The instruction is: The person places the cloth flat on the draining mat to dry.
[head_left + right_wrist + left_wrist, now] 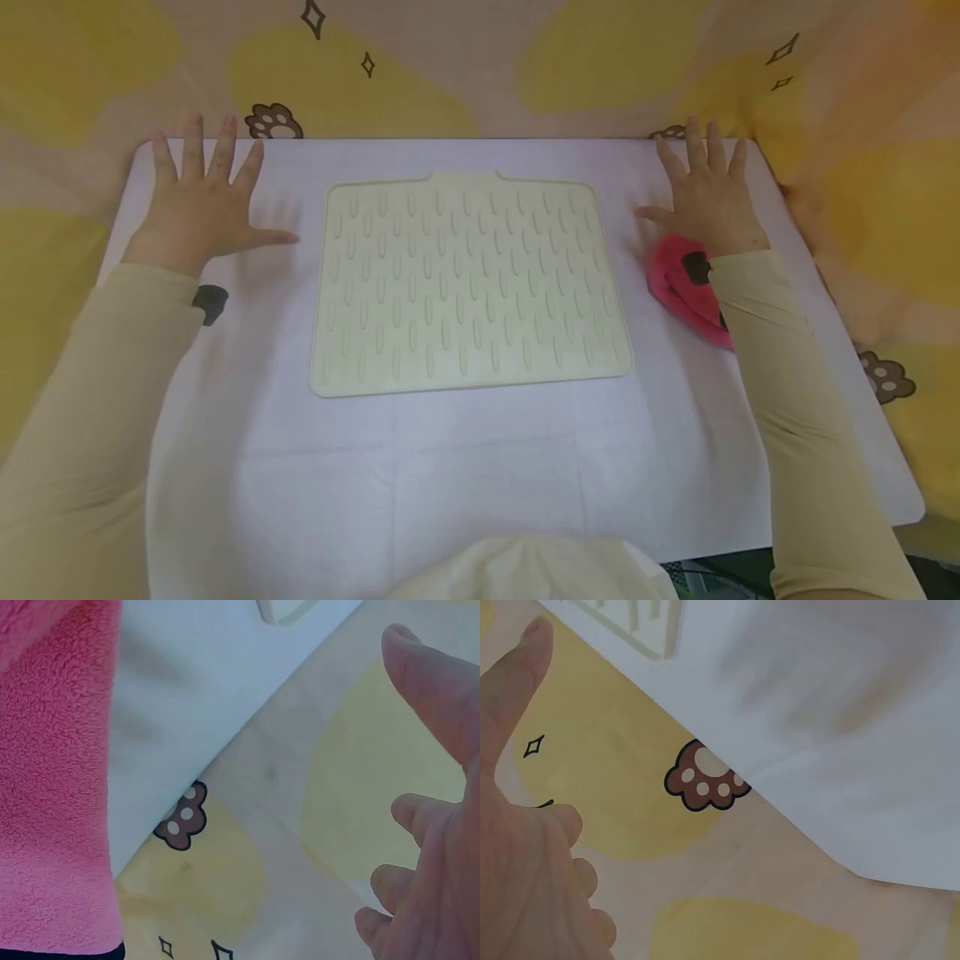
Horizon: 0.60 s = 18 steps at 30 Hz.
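Note:
A cream mat [472, 283] with rows of raised oval ridges and a small tab on its far edge lies in the middle of the white table. To its left, my left hand [202, 196] is spread with straight fingers, palm down, holding nothing. On the other side my right hand [708, 196] is likewise spread and holds nothing. A pink fuzzy cloth [682, 283] lies by the right wrist, partly hidden under the sleeve; in the right wrist view the cloth [56, 787] fills the left side. Both hands cast soft shadows on the white surface.
The white table [480, 475] has creases near its front. Behind and beside it hangs a yellow and beige patterned cloth [420, 75] with paw prints and stars. Dark cables [720, 575] show below the front right edge.

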### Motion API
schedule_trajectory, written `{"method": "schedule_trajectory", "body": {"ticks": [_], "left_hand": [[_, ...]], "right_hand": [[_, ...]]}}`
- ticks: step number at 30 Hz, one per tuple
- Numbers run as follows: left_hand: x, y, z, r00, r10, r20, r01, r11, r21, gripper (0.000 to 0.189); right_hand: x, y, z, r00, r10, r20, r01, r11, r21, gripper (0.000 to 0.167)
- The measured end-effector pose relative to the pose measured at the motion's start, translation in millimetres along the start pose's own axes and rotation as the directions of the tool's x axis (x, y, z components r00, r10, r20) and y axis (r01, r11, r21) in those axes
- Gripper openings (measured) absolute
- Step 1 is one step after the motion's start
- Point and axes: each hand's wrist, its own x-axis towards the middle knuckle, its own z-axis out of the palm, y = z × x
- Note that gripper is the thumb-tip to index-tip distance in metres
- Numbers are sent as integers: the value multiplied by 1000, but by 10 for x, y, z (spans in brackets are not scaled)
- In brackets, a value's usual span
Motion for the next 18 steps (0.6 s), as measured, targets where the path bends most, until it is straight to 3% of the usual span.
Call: {"method": "schedule_trajectory", "body": {"ticks": [13,18], "left_hand": [[-3,-2,16,1000,-13,18,13,1000,-12,113],[-3,11,18,999,-21,35,23,996,-82,112]], "right_hand": [[38,-19,23,1000,-12,3,12,999,38,90],[39,-16,29,1000,-7,-26,10,995,102,89]]}}
